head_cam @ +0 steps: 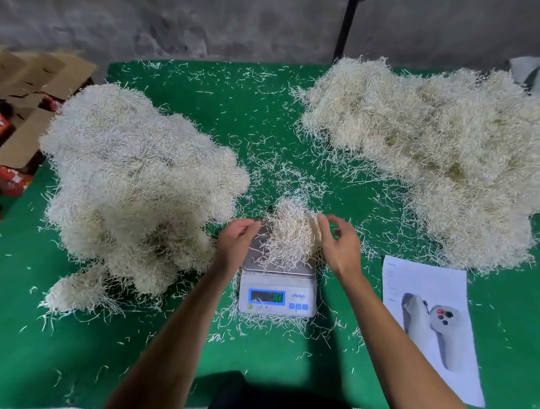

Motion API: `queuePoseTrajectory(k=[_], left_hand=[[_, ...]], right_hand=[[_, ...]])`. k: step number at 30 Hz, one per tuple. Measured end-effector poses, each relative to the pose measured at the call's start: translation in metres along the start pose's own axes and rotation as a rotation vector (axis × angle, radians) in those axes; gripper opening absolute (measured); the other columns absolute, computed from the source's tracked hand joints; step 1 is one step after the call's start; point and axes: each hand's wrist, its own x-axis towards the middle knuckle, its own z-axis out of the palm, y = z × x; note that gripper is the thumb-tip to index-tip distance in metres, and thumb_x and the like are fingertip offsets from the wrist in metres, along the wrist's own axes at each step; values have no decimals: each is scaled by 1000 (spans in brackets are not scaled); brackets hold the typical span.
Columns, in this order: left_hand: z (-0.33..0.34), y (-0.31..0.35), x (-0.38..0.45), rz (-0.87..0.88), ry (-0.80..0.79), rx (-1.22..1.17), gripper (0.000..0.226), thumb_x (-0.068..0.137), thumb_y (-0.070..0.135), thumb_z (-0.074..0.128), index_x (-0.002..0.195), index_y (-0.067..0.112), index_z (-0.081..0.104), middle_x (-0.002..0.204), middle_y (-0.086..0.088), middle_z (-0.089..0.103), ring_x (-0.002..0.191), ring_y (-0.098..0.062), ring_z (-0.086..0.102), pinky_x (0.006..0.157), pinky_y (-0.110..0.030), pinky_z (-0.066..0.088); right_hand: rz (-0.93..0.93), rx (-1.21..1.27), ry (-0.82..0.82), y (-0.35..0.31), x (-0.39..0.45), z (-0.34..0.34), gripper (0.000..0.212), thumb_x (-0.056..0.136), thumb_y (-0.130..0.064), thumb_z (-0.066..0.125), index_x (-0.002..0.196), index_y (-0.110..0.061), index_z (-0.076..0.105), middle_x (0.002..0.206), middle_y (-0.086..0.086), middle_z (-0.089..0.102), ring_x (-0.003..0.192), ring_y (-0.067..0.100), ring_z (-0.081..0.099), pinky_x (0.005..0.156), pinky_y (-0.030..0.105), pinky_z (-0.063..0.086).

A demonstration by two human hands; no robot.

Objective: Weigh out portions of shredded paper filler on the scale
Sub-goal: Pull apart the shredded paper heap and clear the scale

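Observation:
A small white digital scale [277, 290] stands on the green table near me, its display lit. A clump of cream shredded paper [288, 235] lies on its steel platter. My left hand [234, 243] is at the clump's left side, fingers loosely curled, fingertips just touching the shreds. My right hand [339, 242] is at the clump's right side, its thumb and fingers against the edge of the shreds. A big heap of shredded paper [135, 187] sits left of the scale and another big heap [442, 155] sits to the right.
The green table [82, 358] is littered with loose shreds. A printed sheet [431, 324] showing a handheld device lies at the right front. Cardboard fruit boxes [7, 119] stand off the table's left edge. A dark pole [347, 22] leans on the grey wall behind.

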Motion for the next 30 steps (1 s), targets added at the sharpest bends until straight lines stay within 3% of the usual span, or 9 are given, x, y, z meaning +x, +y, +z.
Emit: queuePoseTrajectory(k=[5, 9, 15, 19, 21, 24, 26, 28, 30], left_hand=[[-2, -2, -4, 19, -28, -27, 32, 99, 25, 64, 123, 5, 64, 109, -2, 69, 95, -4, 66, 78, -14, 52], [1, -2, -3, -7, -74, -40, 33, 99, 33, 63, 123, 12, 64, 108, 7, 68, 99, -4, 65, 83, -24, 54], [3, -1, 3, -27, -54, -51, 22, 96, 38, 65, 114, 24, 67, 100, 14, 70, 85, 10, 66, 72, -15, 52], [4, 2, 9, -40, -36, -78, 34, 95, 37, 67, 121, 15, 66, 100, 15, 70, 86, 11, 66, 68, -11, 52], [4, 3, 15, -47, -32, -73, 34, 95, 39, 67, 120, 16, 66, 100, 14, 70, 85, 7, 68, 70, -17, 56], [8, 7, 24, -139, -62, -62, 24, 94, 47, 64, 109, 28, 62, 100, 0, 66, 86, -16, 64, 78, -49, 60], [19, 15, 26, -299, -145, -91, 38, 93, 56, 59, 118, 27, 58, 113, -1, 63, 96, -16, 63, 77, -45, 62], [37, 21, 26, -439, -206, -153, 54, 96, 60, 50, 140, 29, 47, 140, -2, 51, 117, -20, 57, 84, -38, 57], [54, 26, 29, -510, -174, -320, 62, 99, 58, 44, 152, 27, 34, 160, -3, 31, 142, -26, 39, 107, -42, 43]], right_hand=[[24, 34, 25, 2, 2, -3, 76, 94, -79, 42, 146, -25, 53, 147, 4, 56, 120, 18, 59, 103, 53, 51], [34, 53, 40, -2, 4, -2, 76, 94, -78, 42, 147, -25, 52, 146, 2, 56, 120, 19, 61, 102, 47, 51], [29, 51, 42, -5, 9, -1, 77, 95, -76, 42, 149, -22, 51, 145, 2, 58, 119, 18, 61, 100, 44, 50], [26, 39, 59, -3, 15, 3, 77, 94, -77, 42, 148, -22, 52, 144, 1, 59, 116, 10, 56, 94, 34, 47], [41, 12, 61, -2, 19, 6, 79, 93, -80, 40, 148, -23, 52, 140, 1, 61, 112, 10, 58, 94, 34, 49], [70, -10, 29, -4, 22, 13, 86, 90, -85, 37, 149, -23, 50, 117, 2, 71, 90, 11, 71, 84, 41, 60], [52, 0, -45, -10, 21, 24, 87, 91, -84, 39, 152, -22, 46, 115, 2, 71, 78, 3, 69, 76, 40, 62], [21, 21, -185, -16, 18, 41, 85, 92, -81, 43, 156, -25, 38, 144, 9, 58, 107, 15, 64, 100, 52, 55], [24, 81, -297, -22, 17, 58, 91, 89, -84, 47, 160, -28, 31, 161, 3, 39, 139, 18, 47, 115, 45, 38]])
